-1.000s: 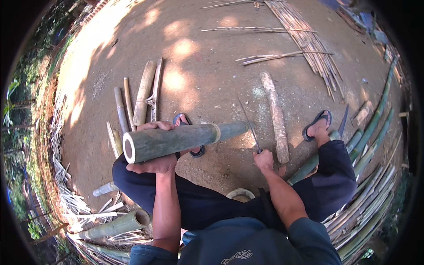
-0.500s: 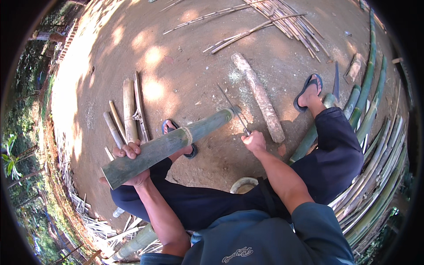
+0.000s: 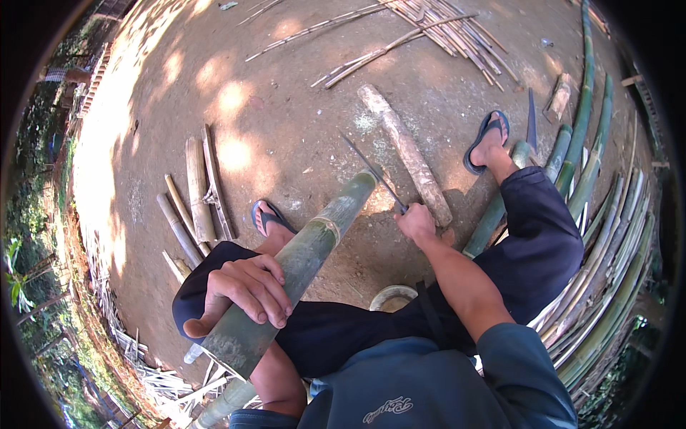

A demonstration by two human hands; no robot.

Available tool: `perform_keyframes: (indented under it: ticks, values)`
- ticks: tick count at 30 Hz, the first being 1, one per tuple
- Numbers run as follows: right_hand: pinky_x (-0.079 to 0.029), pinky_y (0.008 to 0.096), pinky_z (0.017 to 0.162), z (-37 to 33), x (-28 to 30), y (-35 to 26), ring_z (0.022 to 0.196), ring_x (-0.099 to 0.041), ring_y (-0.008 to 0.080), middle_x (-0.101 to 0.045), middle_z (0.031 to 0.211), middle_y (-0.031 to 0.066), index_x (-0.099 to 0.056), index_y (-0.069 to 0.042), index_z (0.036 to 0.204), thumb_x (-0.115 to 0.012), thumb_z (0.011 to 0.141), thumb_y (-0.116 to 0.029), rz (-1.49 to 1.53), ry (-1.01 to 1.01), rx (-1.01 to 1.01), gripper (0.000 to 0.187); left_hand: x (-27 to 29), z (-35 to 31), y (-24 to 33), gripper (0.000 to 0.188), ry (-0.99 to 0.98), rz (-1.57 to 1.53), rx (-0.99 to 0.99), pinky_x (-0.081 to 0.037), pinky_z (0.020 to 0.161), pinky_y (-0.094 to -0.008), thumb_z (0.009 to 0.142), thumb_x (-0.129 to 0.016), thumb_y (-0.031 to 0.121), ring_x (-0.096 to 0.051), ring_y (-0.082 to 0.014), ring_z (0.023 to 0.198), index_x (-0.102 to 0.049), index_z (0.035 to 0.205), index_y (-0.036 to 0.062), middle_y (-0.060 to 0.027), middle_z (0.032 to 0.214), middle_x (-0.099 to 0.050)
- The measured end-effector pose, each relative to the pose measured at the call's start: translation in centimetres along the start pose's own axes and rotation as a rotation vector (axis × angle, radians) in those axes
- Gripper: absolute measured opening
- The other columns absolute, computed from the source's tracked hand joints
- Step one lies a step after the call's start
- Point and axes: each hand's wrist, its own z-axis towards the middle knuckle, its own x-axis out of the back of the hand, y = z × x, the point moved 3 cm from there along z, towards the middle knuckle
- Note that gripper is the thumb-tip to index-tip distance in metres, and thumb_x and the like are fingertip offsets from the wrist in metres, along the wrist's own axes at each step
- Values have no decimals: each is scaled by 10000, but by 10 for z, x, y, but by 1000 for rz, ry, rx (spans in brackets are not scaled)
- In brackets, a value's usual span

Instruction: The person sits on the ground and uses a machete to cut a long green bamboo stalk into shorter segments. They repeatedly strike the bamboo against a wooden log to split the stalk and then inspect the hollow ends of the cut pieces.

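Observation:
A thick green bamboo section (image 3: pixel 289 263) slants across my left thigh, its near end by my waist and its far end out over the ground. My left hand (image 3: pixel 246 292) lies over the near part, fingers wrapped across the top of the tube. In my right hand (image 3: pixel 416 222) is the handle of a knife with a long dark blade (image 3: pixel 368 164). The blade points up and left, right beside the far end of the bamboo; whether it touches I cannot tell. A pale node ring (image 3: pixel 326 227) circles the bamboo partway along.
A pale log (image 3: pixel 407 157) lies ahead on the dirt. Thin sticks (image 3: pixel 457 39) are piled beyond it. Short bamboo pieces (image 3: pixel 200 189) lie at left, with split strips (image 3: pixel 607 286) and green poles (image 3: pixel 577 107) at right. A round bowl-like container (image 3: pixel 393 297) sits between my legs.
The bamboo's near end has swung toward my body, so it now points more away from me. My left hand has shifted from gripping underneath to lying over the top. The knife stays near the far end.

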Motion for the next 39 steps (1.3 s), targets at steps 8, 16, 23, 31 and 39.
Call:
perform_keyframes:
  ticks: [8, 16, 23, 31, 39]
  values:
    - [-537, 484, 920, -9, 15, -9, 1002, -685, 399, -716, 1038, 221, -748, -59, 980, -704, 814, -391, -15, -41, 71, 374, -52, 33, -18, 654, -295, 42, 49, -454, 802, -360, 779, -588, 667, -708, -288, 706, -645, 806, 16, -102, 801, -710]
    - [-534, 471, 942, -8, 37, -3, 1075, -673, 390, -710, 1091, 233, -733, -29, 1080, -707, 822, -406, -155, -108, -2, 457, -97, 39, -27, 446, -369, 52, 245, -463, 752, -407, 717, -767, 450, -660, -292, 688, -599, 817, 49, -64, 748, -652]
    - [-527, 467, 955, -4, 5, 21, 1115, -662, 387, -690, 1172, 241, -720, 2, 1114, -712, 817, -419, -44, -17, -176, 516, -89, 35, -27, 608, -186, 56, 149, -472, 775, -395, 794, -639, 647, -676, -301, 666, -623, 798, 39, -80, 719, -672]
    - [-513, 439, 1005, 13, -62, 59, 1181, -627, 384, -652, 1233, 272, -683, 49, 1156, -744, 806, -425, 171, -206, -276, 592, -26, 31, 8, 946, 717, 61, -102, -489, 771, -469, 923, -126, 802, -613, -380, 713, -589, 865, -21, -270, 721, -653]
    - [-520, 435, 979, 19, -49, 66, 1153, -646, 376, -666, 1203, 269, -711, 32, 1112, -718, 808, -449, 90, -167, -189, 569, 35, 72, 30, 813, 1154, -28, -17, -530, 617, -426, 923, -241, 755, -647, -336, 638, -613, 821, 39, -218, 674, -649]
